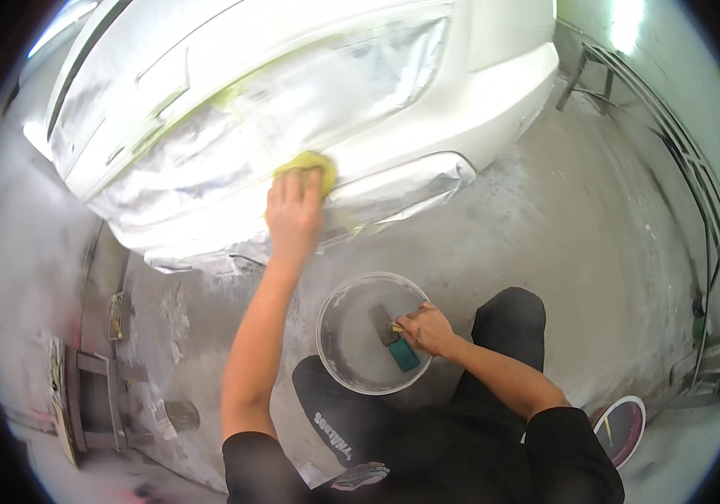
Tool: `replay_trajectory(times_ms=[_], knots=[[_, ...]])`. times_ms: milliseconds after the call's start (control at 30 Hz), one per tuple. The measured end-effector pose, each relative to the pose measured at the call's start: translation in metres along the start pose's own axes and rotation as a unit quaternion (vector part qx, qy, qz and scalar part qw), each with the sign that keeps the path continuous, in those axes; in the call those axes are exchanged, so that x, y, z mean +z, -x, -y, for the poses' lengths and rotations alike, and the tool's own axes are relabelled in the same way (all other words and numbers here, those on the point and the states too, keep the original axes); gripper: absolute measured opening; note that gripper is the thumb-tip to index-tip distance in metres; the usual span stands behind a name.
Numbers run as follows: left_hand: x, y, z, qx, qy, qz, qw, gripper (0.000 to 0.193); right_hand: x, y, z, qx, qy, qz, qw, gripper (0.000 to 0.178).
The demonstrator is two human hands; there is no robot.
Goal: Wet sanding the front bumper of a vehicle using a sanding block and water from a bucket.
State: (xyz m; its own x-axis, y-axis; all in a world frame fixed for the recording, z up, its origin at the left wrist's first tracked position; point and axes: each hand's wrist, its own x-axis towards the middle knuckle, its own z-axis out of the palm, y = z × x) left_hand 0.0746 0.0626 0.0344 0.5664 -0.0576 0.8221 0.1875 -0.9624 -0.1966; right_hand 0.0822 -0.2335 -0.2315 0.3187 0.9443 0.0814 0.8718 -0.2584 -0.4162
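The yellow pad (pixel 310 160), soft-edged and blurred, lies at 11 o'clock against white vehicle bodywork (pixel 494 101) partly covered in shiny sheeting (pixel 293 101); the left hand (pixel 294 210) has its fingers closed over it. Well apart, the right hand (pixel 427 331) pinches a small yellow piece (pixel 397 327) at 3 o'clock inside the round bucket (pixel 323 336), just beside 1 green block (pixel 404 355). Pale lettering marks a dark trouser leg (pixel 314 395) at 6 o'clock. The grey floor (pixel 578 244) is smeared; a metal frame (pixel 700 181) stands at 2 o'clock.
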Motion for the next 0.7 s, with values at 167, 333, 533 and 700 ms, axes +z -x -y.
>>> replay_trajectory(times_ms=[167, 333, 533, 700], knots=[[0.049, -0.076, -0.104, 0.127, 0.016, -0.027, 0.991, 0.045, 0.008, 0.005, -0.008, -0.014, -0.021, -0.046, 0.999, 0.019], [0.083, -0.152, -0.180, 0.202, 0.074, 0.021, 0.976, 0.038, -0.005, -0.008, 0.009, -0.025, 0.052, 0.013, 0.998, 0.016], [0.064, -0.107, -0.122, 0.273, 0.086, 0.079, 0.955, 0.041, -0.004, -0.002, -0.004, -0.042, 0.015, -0.077, 0.996, 0.013], [-0.008, -0.024, -0.020, 0.187, 0.033, 0.114, 0.975, 0.054, -0.002, 0.002, -0.001, -0.039, -0.031, -0.085, 0.995, 0.014]])
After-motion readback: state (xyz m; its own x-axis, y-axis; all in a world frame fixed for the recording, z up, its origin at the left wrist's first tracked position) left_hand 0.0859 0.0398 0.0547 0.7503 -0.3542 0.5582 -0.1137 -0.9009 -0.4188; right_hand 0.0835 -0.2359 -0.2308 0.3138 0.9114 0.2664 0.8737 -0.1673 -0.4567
